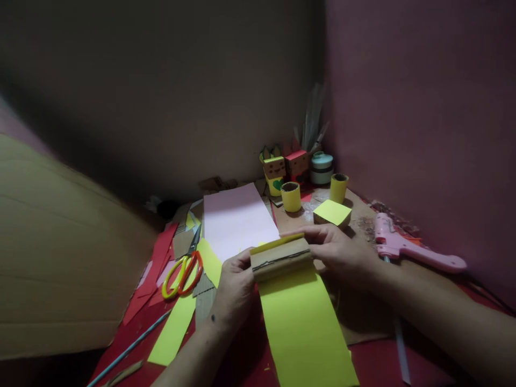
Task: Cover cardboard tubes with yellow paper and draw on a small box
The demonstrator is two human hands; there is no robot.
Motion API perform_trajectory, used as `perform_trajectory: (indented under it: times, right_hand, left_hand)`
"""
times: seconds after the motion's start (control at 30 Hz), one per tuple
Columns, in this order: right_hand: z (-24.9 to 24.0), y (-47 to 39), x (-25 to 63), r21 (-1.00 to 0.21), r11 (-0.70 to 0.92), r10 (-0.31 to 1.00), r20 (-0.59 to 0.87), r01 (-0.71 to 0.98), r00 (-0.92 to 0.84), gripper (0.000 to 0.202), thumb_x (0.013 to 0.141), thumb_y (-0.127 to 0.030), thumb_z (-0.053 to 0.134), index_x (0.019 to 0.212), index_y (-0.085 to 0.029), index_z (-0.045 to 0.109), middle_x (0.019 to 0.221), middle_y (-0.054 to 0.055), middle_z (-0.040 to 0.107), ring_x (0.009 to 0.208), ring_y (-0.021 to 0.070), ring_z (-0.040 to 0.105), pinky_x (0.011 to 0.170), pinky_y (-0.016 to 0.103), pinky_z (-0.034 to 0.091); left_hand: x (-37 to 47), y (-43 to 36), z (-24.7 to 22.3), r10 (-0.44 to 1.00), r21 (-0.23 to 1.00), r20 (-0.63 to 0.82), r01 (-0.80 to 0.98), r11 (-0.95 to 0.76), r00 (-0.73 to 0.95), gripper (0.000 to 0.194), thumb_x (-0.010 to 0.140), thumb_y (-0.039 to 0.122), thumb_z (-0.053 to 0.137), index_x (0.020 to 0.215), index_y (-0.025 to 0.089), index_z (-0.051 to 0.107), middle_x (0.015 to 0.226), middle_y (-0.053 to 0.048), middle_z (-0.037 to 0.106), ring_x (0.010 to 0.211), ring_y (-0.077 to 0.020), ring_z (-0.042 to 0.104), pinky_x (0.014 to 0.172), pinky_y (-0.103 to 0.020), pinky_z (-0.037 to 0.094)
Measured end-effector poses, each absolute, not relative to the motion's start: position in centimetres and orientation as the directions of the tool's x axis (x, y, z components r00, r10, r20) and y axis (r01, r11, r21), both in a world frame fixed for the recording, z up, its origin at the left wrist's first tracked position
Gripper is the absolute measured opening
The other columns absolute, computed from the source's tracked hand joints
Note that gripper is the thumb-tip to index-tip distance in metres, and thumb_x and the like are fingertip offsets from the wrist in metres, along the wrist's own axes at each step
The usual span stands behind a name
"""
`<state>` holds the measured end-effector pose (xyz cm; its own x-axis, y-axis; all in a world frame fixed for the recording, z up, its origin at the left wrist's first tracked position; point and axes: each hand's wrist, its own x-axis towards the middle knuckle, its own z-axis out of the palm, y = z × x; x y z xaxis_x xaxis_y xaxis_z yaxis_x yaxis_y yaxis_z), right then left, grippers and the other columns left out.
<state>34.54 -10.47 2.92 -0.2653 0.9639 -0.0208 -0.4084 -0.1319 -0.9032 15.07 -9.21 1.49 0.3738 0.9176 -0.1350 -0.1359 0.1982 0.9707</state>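
A person's two hands gripped a folded cardboard piece (pixel 281 259) between them above a cluttered red table (pixel 250 346), the left hand (pixel 236 290) closed on one end and the right hand (pixel 338 252) on the other. The cardboard's long axis ran from hand to hand, across the line of the body and tipped slightly upward toward the right, so that neither hand was clearly nearer to it. A broad yellow paper strip (pixel 302 325) lay square to that axis, running from beneath the cardboard back between the forearms toward the wearer, while a sliver of yellow showed along the cardboard's far edge; whether paper and board were stuck together could not be told. Scissors (pixel 188 259) with yellow and orange handles rested just beyond the left hand, to its left, and a pink glue gun (pixel 411 248) lay to the right of the right hand. Ahead of both hands was a pale sheet (pixel 237 215); beyond the right hand stood a small yellow-topped box (pixel 332 212) and two yellow tubes (pixel 291 199), apart from each other.
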Motion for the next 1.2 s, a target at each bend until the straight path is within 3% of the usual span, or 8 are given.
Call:
perform_trajectory:
  times: [0.27, 0.37, 0.57, 0.7, 0.83, 1.0, 1.1, 1.2]
  right_hand:
    - [2.4, -10.6, 34.7, -0.861, -0.107, 0.977, 0.002, -0.497, -0.214, 0.035, 0.079, -0.030, 0.067, 0.113, -0.023, 0.060, 0.100, 0.004, 0.061, 0.080, 0.0129, 0.055, 0.068, 0.025, 0.043]
    - [2.3, -11.0, 34.1, -0.887, -0.081, 0.979, 0.015, -0.455, -0.204, 0.035, 0.078, -0.032, 0.070, 0.110, -0.026, 0.058, 0.103, 0.002, 0.059, 0.088, 0.0147, 0.055, 0.072, 0.026, 0.042]
    - [1.7, -10.9, 33.1, -0.762, -0.142, 0.958, 0.055, -0.632, -0.281, 0.018, 0.070, -0.024, 0.078, 0.082, -0.019, 0.065, 0.085, 0.001, 0.066, 0.083, 0.0136, 0.061, 0.087, 0.031, 0.044]
    - [1.7, -10.4, 33.4, -0.807, -0.143, 0.944, 0.062, -0.572, -0.324, 0.012, 0.070, -0.018, 0.077, 0.078, -0.014, 0.070, 0.078, 0.004, 0.070, 0.073, 0.0151, 0.065, 0.082, 0.033, 0.047]
    - [2.2, -9.8, 34.3, -0.827, -0.184, 0.935, 0.020, -0.532, -0.354, 0.015, 0.069, -0.015, 0.074, 0.083, -0.011, 0.072, 0.074, 0.006, 0.072, 0.070, 0.0169, 0.067, 0.079, 0.034, 0.050]
    - [2.5, -8.9, 35.8, -0.855, -0.269, 0.924, -0.100, -0.443, -0.368, 0.015, 0.061, -0.015, 0.075, 0.075, -0.011, 0.072, 0.068, 0.005, 0.070, 0.063, 0.0173, 0.066, 0.073, 0.035, 0.052]
    - [2.9, -8.7, 36.3, -0.903, -0.284, 0.899, -0.133, -0.322, -0.418, 0.015, 0.057, -0.015, 0.076, 0.070, -0.009, 0.071, 0.064, 0.005, 0.069, 0.060, 0.0154, 0.064, 0.069, 0.031, 0.051]
    - [3.7, -8.9, 36.1, -0.935, -0.283, 0.845, -0.138, -0.213, -0.518, 0.013, 0.057, -0.015, 0.076, 0.068, -0.010, 0.071, 0.065, 0.003, 0.068, 0.062, 0.0133, 0.062, 0.068, 0.027, 0.050]
  left_hand:
    - [14.0, -8.9, 2.6, 0.923, 0.928, 0.362, 0.049, -0.370, 0.129, 0.014, 0.079, 0.018, 0.064, 0.089, 0.021, 0.073, 0.084, -0.001, 0.070, 0.080, -0.0161, 0.062, 0.070, -0.024, 0.050]
    - [13.6, -8.9, 2.4, 0.867, 0.864, 0.469, 0.116, -0.490, 0.169, 0.022, 0.080, 0.012, 0.061, 0.094, 0.024, 0.073, 0.087, 0.000, 0.068, 0.082, -0.0149, 0.061, 0.073, -0.023, 0.048]
    - [12.7, -8.8, 1.1, 0.732, 0.704, 0.620, 0.211, -0.678, 0.284, 0.035, 0.083, 0.005, 0.055, 0.109, 0.024, 0.067, 0.092, -0.003, 0.064, 0.085, -0.0160, 0.061, 0.071, -0.026, 0.048]
    - [12.6, -8.9, 1.2, 0.646, 0.602, 0.658, 0.245, -0.760, 0.386, 0.041, 0.081, 0.000, 0.052, 0.113, 0.023, 0.063, 0.099, -0.004, 0.064, 0.090, -0.0168, 0.061, 0.074, -0.027, 0.048]
    - [12.6, -9.3, 2.5, 0.616, 0.588, 0.574, 0.252, -0.768, 0.540, 0.044, 0.081, 0.001, 0.050, 0.119, 0.022, 0.057, 0.103, -0.006, 0.062, 0.091, -0.0182, 0.059, 0.077, -0.029, 0.048]
    - [11.8, -9.1, 5.3, 0.578, 0.800, 0.152, 0.243, -0.548, 0.802, 0.054, 0.082, 0.012, 0.054, 0.134, 0.023, 0.044, 0.127, -0.010, 0.053, 0.110, -0.0242, 0.052, 0.095, -0.037, 0.043]
    - [11.4, -8.2, 5.8, 0.540, 0.938, 0.034, 0.160, -0.307, 0.841, 0.034, 0.086, 0.021, 0.056, 0.120, 0.020, 0.058, 0.122, -0.010, 0.057, 0.109, -0.0243, 0.053, 0.094, -0.036, 0.043]
    - [11.6, -7.5, 4.8, 0.647, 0.992, 0.029, 0.056, -0.110, 0.762, 0.018, 0.079, 0.022, 0.068, 0.096, 0.018, 0.067, 0.099, -0.005, 0.064, 0.092, -0.0187, 0.059, 0.083, -0.029, 0.047]
